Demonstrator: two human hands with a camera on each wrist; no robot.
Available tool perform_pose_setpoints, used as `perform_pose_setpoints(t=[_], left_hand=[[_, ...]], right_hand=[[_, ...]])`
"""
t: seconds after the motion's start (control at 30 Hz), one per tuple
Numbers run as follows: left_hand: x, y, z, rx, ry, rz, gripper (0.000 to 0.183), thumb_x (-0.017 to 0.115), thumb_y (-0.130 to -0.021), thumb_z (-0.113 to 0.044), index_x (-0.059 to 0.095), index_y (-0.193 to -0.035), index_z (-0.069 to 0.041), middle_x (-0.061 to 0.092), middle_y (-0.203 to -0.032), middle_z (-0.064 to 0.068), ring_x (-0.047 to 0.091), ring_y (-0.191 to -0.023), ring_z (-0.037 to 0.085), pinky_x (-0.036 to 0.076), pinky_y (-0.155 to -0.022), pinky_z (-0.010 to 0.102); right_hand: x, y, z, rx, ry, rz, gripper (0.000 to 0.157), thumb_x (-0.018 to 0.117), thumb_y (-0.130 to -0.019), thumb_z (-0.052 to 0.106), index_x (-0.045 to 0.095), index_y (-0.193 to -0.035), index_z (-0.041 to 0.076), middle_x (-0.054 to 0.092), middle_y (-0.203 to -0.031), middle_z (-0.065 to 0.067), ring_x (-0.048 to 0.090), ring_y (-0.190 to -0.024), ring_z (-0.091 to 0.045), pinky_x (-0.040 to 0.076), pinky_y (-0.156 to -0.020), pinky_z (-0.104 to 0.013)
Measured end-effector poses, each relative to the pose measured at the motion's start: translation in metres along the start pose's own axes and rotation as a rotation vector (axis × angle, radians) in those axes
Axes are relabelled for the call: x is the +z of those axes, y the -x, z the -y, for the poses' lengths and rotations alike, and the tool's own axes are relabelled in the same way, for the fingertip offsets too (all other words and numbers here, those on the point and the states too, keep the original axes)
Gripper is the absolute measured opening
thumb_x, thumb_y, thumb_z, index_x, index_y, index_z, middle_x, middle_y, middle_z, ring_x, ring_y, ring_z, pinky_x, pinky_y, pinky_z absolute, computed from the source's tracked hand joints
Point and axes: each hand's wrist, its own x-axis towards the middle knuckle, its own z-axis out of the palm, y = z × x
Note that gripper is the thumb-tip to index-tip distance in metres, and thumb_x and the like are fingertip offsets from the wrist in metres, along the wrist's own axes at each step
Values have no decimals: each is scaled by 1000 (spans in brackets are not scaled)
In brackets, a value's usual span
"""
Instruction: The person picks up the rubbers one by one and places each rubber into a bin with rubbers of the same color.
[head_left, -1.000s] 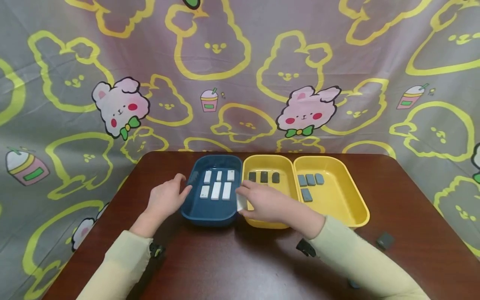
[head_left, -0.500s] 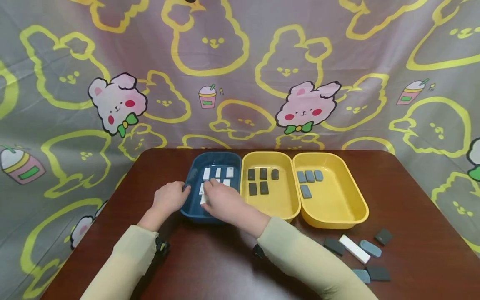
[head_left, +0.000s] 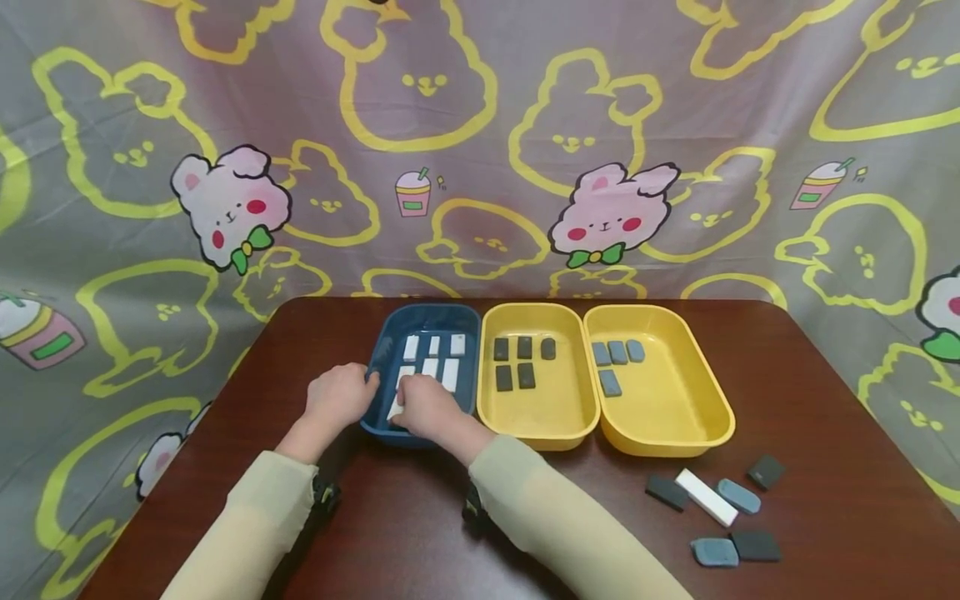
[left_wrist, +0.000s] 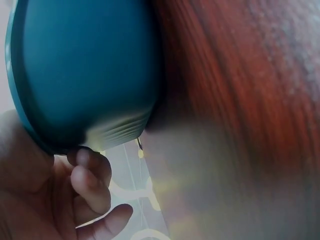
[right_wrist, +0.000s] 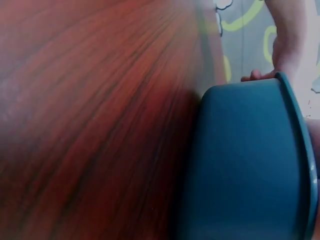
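My left hand (head_left: 337, 402) grips the left rim of the blue tub (head_left: 381, 434); in the left wrist view its fingers (left_wrist: 92, 187) curl against the tub's outer wall (left_wrist: 85, 60). Over the tub's front left part, my right hand (head_left: 433, 408) pinches a small white block (head_left: 393, 408), partly covered by the fingers. Several more white blocks (head_left: 450, 375) lie beyond it in two rows on the tub floor. From the right wrist, the blue tub's side (right_wrist: 245, 165) hides the pinching fingertips.
Beside the blue tub, a yellow tub (head_left: 540, 421) holds several dark blocks in rows. Another yellow tub (head_left: 675, 417) to its right has several grey-blue blocks. Loose on the table (head_left: 585, 533) at right lie a white block (head_left: 707, 497), dark blocks (head_left: 756, 546) and grey-blue ones (head_left: 738, 496).
My right hand has carried the white block leftward from above the middle tub into the blue tub's front left part, uncovering the loose blocks at right. The left hand has kept to the rim.
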Motion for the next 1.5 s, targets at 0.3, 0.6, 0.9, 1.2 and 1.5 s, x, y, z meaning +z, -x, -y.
perform_pose_setpoints(t=[0.3,0.6,0.9,1.2,1.5], left_hand=[[-1,3,-1,-12,7,14,40,49,-100,-31,59,-68,-9,52,-57,5,52,-53,21,43,-49,33],[1,3,1,-14,7,15,40,49,-100,-31,59,-68,-9,52,-58,5,51,-53,20,43,-49,33],[1,3,-1,-22,6,16,41,49,-100,-31,58,-66,-9,52,-57,5,51,-54,21,42,-50,34],[3,3,-3,-18,3,18,41,49,-100,-30,58,-66,-9,51,-57,5,51,-53,21,41,-49,34],[2,-1,-1,-34,-39,22,39,50,-100,-32,63,-75,-6,53,-60,6,52,-56,22,44,-52,36]], right_hand=[[2,-5,0,9,-7,72,26,82,-78,15,60,-65,10,55,-60,3,52,-59,-13,42,-56,-22],[6,-10,-2,-26,38,99,14,80,-79,12,67,-76,7,60,-69,1,55,-67,-14,45,-64,-21],[6,-12,-3,-48,65,99,13,81,-80,15,71,-83,7,62,-74,1,57,-75,-15,47,-71,-22],[0,-4,-4,-82,130,19,11,72,-88,16,67,-81,9,54,-74,1,52,-69,-12,44,-60,-23],[-27,21,-1,-129,264,-87,17,69,-91,24,68,-96,8,58,-84,-2,56,-72,-12,48,-61,-23]])
